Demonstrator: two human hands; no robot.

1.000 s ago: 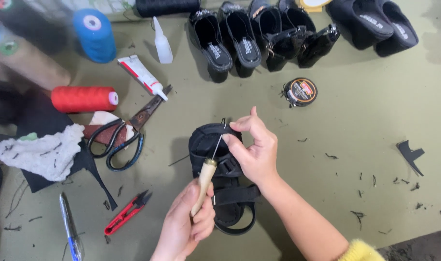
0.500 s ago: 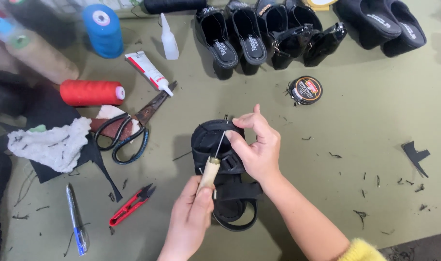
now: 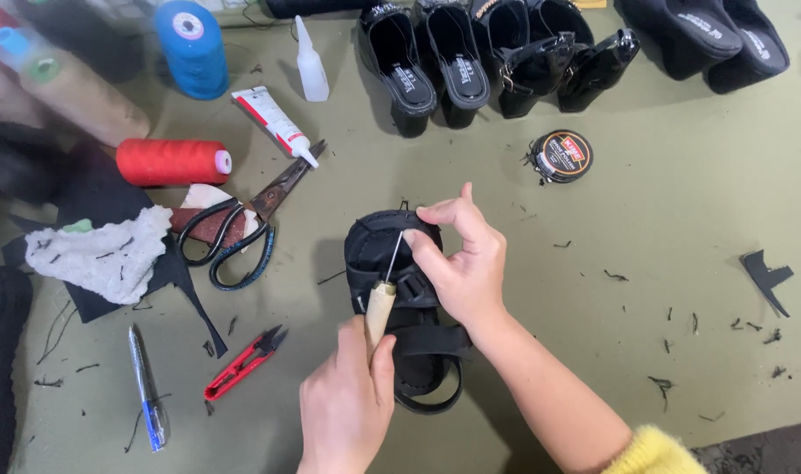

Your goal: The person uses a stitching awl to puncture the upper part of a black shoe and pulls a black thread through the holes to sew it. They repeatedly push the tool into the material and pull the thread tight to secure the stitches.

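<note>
A black strapped sandal [image 3: 400,325] lies on the olive-green table [image 3: 628,228], toe end away from me. My left hand [image 3: 348,408] grips a wooden-handled awl [image 3: 381,303] whose thin metal needle points up at the front strap of the sandal. My right hand [image 3: 460,259] comes in from the lower right and pinches the sandal's front strap beside the needle tip, holding the shoe down.
Left of the sandal lie black scissors [image 3: 242,233], red thread snips [image 3: 242,364], a blue pen [image 3: 144,386], a white rag [image 3: 97,254] on black scraps, red [image 3: 168,161] and blue [image 3: 192,48] thread spools and a glue tube [image 3: 273,123]. Black shoes [image 3: 470,61] line the far edge; a round polish tin [image 3: 562,156] sits nearby.
The awl's needle has drawn slightly back and downward from the strap, and my left hand has shifted a little lower. My right hand keeps its pinch on the strap.
</note>
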